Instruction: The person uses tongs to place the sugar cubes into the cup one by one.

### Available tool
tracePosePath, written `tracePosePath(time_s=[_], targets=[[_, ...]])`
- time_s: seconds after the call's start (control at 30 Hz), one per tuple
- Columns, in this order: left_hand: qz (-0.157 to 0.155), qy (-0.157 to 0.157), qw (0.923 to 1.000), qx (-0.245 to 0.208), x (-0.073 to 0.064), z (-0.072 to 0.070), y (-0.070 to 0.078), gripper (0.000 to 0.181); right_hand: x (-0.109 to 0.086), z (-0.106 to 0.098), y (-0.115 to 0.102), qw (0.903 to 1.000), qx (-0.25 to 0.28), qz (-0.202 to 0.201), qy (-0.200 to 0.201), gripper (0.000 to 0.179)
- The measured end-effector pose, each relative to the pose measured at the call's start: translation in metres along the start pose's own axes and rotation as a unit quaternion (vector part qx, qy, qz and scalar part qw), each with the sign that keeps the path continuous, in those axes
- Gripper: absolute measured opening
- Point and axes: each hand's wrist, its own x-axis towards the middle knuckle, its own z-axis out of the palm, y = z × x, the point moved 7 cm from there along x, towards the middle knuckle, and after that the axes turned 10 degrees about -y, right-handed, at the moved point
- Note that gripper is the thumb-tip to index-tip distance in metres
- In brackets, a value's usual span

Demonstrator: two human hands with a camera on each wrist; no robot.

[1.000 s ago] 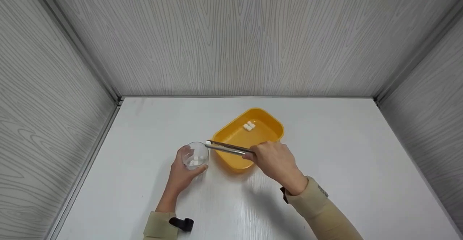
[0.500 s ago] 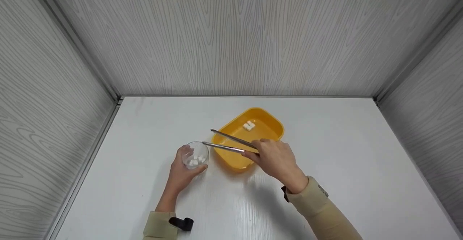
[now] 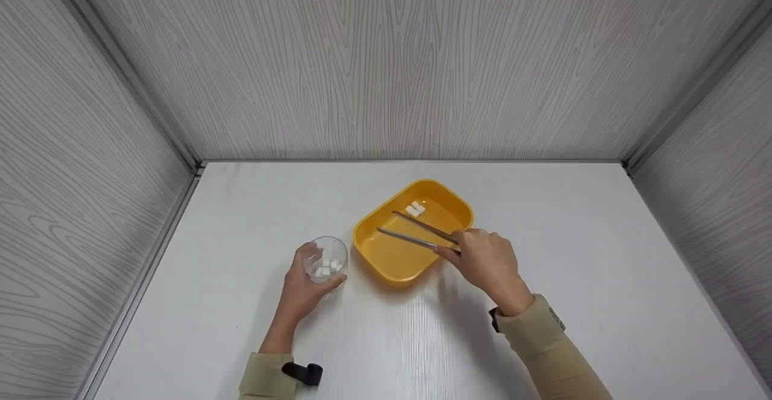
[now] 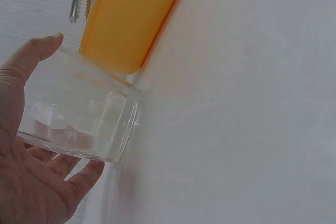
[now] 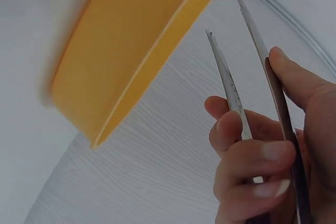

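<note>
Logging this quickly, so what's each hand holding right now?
Left hand: holding the clear glass with white cubes inside.
Right hand: holding the metal tongs, spread apart, nothing between them.

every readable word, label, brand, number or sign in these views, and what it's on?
None readable.
Grey patch on the right sleeve cuff: too small to tell whether it carries writing.
Drinking glass, yellow tray, metal tongs: no lettering visible on the sides shown.
Black wrist device on the left cuff: no legible marking.
</note>
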Motion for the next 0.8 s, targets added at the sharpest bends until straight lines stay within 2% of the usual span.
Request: tracePosePath(time_s=[0.2,0.43,0.6,0.8], targets=[[-0.004,0.0,1.0,0.002,0.0,0.0,0.0,0.09,-0.002,0.007,0.021,0.9994,-0.006,0.029,-0.017,0.035],[-0.014,0.0,0.9999,0.009,0.0,0.0,0.0,0.09,0.0,0.015,0.043,0.9948,-0.036,0.075,-0.06,0.045],[-0.019,0.0,0.9997,0.014,0.0,0.001,0.0,0.091,0.004,0.018,0.05,0.9926,-0.04,0.087,-0.075,0.047],[-0.01,-0.001,0.9999,0.012,0.0,0.001,0.002,0.092,0.011,0.023,0.054,0.9905,-0.036,0.097,-0.091,0.047]])
